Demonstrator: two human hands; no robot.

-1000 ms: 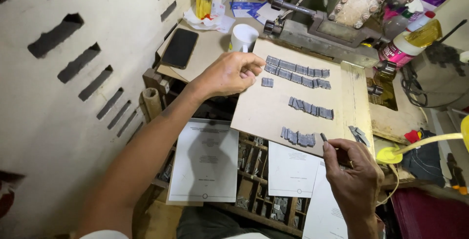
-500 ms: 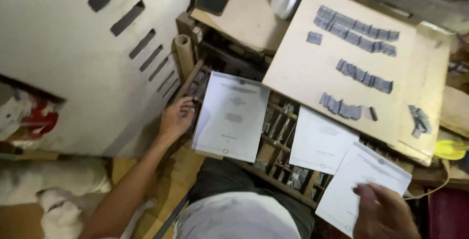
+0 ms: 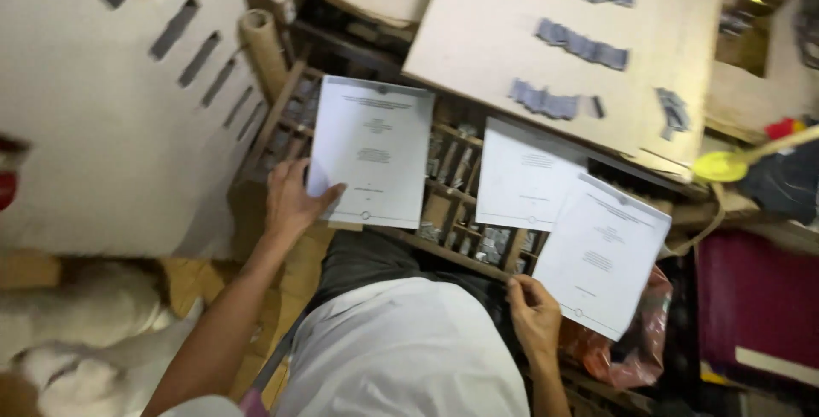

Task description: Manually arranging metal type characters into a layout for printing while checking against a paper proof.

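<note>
Over the compartmented wooden tray [image 3: 281, 118], left hand [image 3: 294, 199] pinches the left printed sheet [image 3: 373, 151] at its lower corner, right hand [image 3: 534, 315] clamps the right sheet [image 3: 602, 251] by its bottom edge; best lifted flat, corners uncreased, clear of the middle sheet [image 3: 526, 176].

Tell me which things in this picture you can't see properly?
- Print on the left sheet, head view: too small and blurred.
- Compartment tray: mostly covered by the three sheets.
- Small grey pieces on the board: too blurred to identify.
- Top row of pieces: cut off by the top edge.
- Left hand fingers: partly behind the sheet.
</note>
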